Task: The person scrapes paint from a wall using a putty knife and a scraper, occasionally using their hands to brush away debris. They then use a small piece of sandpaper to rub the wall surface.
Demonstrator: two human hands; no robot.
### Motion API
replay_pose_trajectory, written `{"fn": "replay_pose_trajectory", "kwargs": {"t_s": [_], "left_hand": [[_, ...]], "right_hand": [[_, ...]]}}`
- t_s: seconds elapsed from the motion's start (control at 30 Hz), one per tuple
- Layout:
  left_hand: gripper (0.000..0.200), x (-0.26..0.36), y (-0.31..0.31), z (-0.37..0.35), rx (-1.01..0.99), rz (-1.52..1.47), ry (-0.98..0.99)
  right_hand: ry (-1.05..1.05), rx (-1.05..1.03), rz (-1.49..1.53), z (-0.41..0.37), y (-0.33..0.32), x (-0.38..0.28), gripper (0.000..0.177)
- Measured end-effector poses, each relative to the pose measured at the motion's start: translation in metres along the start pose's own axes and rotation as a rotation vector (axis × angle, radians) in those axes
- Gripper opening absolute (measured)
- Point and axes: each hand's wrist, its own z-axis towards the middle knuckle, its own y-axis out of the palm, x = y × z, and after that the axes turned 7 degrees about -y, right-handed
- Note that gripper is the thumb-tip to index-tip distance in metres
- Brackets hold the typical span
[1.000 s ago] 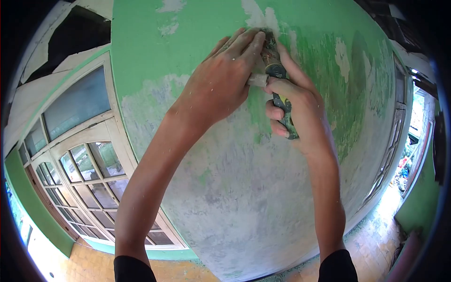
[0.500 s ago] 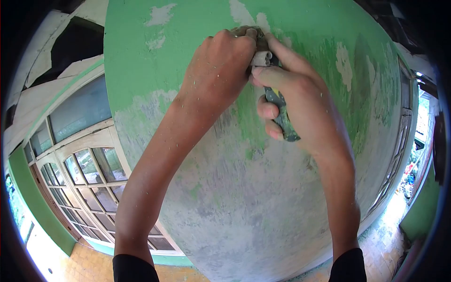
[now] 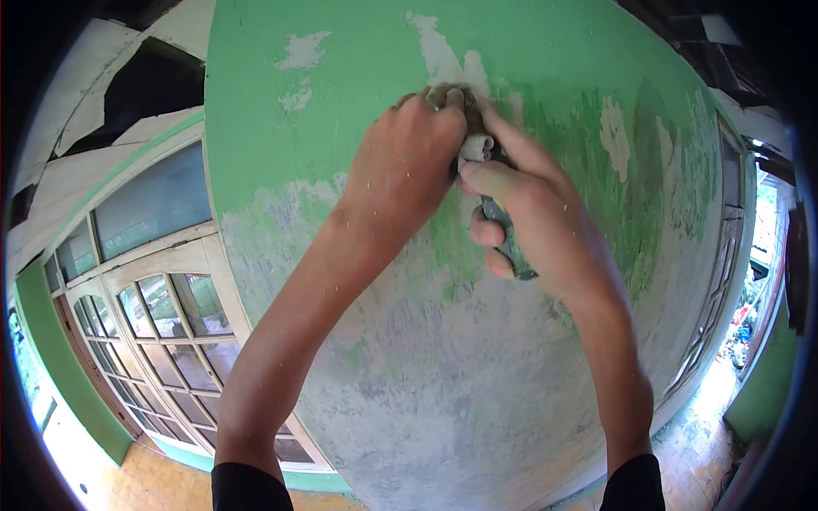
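Note:
Both hands are on a scraper (image 3: 504,232) with a dark green handle, held against the painted wall (image 3: 409,358). My right hand (image 3: 545,209) is wrapped round the handle, its thumb near the grey, rolled-looking metal part. My left hand (image 3: 409,153) is closed over the tool's upper end, fingers bent at the wall. The working edge is hidden behind the fingers. Green paint (image 3: 358,51) covers the upper wall. Around and below the hands it is worn to patchy grey. Small light flecks lie on my left hand and forearm.
At left stand white-framed glass doors (image 3: 170,315) beside a green pillar (image 3: 72,366). Yellowish floor tiles (image 3: 162,481) show at lower left. The ceiling has a dark broken opening (image 3: 141,94). Another window (image 3: 720,264) is on the wall's right side.
The view has tilted up, so the wall and hands sit lower in the picture. Both hands, still on the scraper, have shifted slightly down the wall.

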Motion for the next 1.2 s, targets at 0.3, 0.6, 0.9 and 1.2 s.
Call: {"fn": "replay_pose_trajectory", "kwargs": {"t_s": [0.3, 0.6, 0.9, 1.2], "left_hand": [[0.033, -0.001, 0.013, 0.003, 0.153, 0.050, 0.067], [0.030, 0.002, -0.003, 0.009, -0.069, -0.012, -0.088], [0.028, 0.006, -0.004, 0.015, -0.030, 0.085, -0.011], [0.025, -0.004, -0.004, 0.025, -0.016, 0.055, -0.028]], "right_hand": [[-0.037, -0.033, -0.067, 0.005, -0.009, 0.006, 0.063], [-0.012, -0.092, -0.113, 0.008, -0.011, -0.008, 0.065], [-0.005, -0.028, -0.040, 0.012, -0.010, -0.002, 0.069], [-0.022, -0.037, -0.035, 0.027, -0.008, 0.001, 0.068]]}}
